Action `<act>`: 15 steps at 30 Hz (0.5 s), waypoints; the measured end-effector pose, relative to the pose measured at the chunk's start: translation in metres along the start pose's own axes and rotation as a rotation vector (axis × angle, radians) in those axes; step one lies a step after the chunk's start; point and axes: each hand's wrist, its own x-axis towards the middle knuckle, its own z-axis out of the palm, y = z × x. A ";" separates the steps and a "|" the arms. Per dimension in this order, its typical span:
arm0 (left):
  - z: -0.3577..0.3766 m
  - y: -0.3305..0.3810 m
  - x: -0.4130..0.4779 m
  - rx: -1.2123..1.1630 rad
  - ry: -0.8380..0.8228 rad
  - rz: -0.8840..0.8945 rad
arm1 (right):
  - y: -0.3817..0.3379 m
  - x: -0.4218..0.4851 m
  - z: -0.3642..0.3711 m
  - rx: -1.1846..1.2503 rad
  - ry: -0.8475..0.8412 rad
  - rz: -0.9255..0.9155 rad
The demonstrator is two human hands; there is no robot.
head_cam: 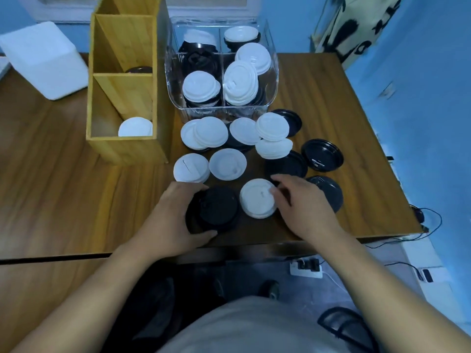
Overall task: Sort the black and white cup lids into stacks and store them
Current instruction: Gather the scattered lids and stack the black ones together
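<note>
The left hand [175, 215] has its grip closed, fingers and thumb curled, round a low stack of black round plastic cup lids [214, 208]. This stack sits on the brown wooden table [63, 187] near its front edge. Just to the right, the right hand [303, 207] has its grip on the right rim of a small stack of white round plastic cup lids [256, 198], with the thumb on top and the forefinger bent round the far side.

Beyond the hands, loose white lids [227, 164] and loose black lids [322, 154] lie scattered on the table, some overlapping. Behind them stands a clear plastic bin [271, 98] with dividers, holding a jumble of both colours. To its left is a tall bamboo organiser [122, 146]. Its front compartment holds stored white lids [135, 127], and the compartment behind that holds a dark lid [139, 70]. A white foam box [43, 59] sits at the table's far left.
</note>
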 end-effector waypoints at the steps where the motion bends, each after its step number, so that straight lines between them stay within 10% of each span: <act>1: 0.000 -0.001 0.000 -0.010 -0.001 -0.004 | -0.002 -0.001 -0.001 -0.013 0.022 -0.023; 6: 0.003 -0.002 0.001 -0.012 0.008 0.000 | 0.025 -0.023 -0.028 -0.068 0.248 -0.068; 15: 0.004 -0.002 0.002 -0.001 0.006 0.024 | 0.071 -0.031 -0.039 -0.141 0.042 0.104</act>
